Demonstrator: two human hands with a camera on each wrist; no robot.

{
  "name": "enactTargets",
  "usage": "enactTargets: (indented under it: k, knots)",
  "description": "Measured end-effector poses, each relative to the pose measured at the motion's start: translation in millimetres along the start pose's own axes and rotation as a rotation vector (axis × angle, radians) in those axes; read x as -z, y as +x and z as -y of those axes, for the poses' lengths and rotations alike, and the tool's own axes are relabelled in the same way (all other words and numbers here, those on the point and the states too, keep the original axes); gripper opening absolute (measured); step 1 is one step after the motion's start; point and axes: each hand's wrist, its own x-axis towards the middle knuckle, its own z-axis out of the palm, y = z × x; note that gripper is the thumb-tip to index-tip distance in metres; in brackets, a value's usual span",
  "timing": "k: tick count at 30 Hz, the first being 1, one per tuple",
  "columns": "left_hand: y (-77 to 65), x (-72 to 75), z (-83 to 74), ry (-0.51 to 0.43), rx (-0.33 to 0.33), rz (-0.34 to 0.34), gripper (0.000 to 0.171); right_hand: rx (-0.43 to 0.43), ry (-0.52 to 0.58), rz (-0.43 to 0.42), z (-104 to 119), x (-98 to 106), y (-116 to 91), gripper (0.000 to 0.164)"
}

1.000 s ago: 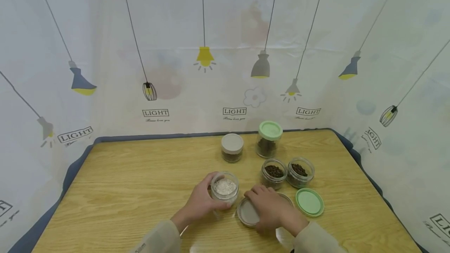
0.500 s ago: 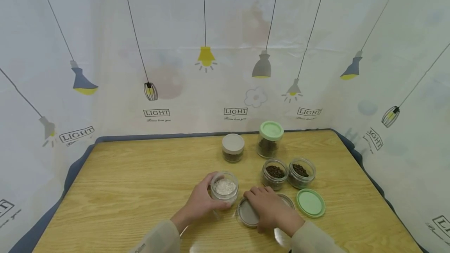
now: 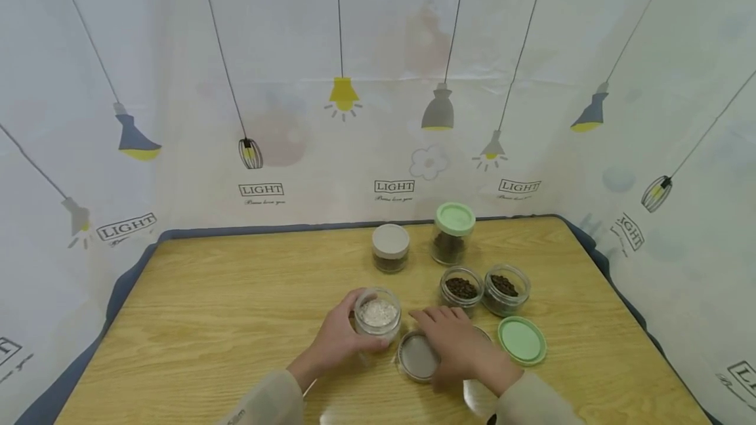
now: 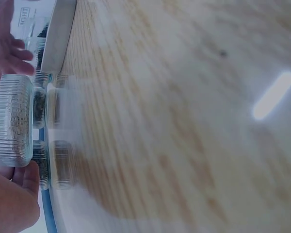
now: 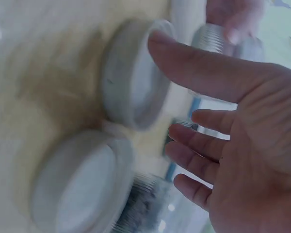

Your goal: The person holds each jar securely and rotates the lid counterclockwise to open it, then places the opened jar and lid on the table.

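My left hand point(image 3: 336, 340) grips an uncapped glass jar point(image 3: 378, 323) holding white, grainy contents, with the thumb on its near side. Ribbed glass walls of that jar point(image 4: 12, 121) show in the left wrist view. Over two grey lids hovers my right hand point(image 3: 457, 346), its fingers loosely extended and nothing in its grasp. The left grey lid point(image 3: 417, 356) lies upturned; the right one point(image 3: 485, 334) is mostly covered by the hand. In the right wrist view the thumb overlaps the rim of a lid point(image 5: 119, 77), while another lid point(image 5: 43, 184) lies nearer the camera.
Two uncapped jars of dark brown bits, a left one point(image 3: 461, 290) and a right one point(image 3: 504, 288), stand beyond the right hand. A green lid point(image 3: 522, 340) lies right of it. Farther back are a grey-lidded jar point(image 3: 390, 248) and a green-lidded jar point(image 3: 452, 235).
My right hand has risen slightly from the grey lids, uncovering more of the left one. The left hand and its jar stay in place.
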Motion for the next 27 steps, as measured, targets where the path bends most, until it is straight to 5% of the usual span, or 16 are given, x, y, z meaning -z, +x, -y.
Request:
enactTargets:
  k: [13, 27]
  knots:
    - [13.8, -2.1, -7.4, 0.048, 0.015, -0.013, 0.092, -0.072, 0.056, -0.086, -10, 52, -20, 0.092]
    - [39.2, -22.7, -17.2, 0.056, 0.026, -0.004, 0.09, -0.057, 0.047, -0.135, -20, 63, -27, 0.093]
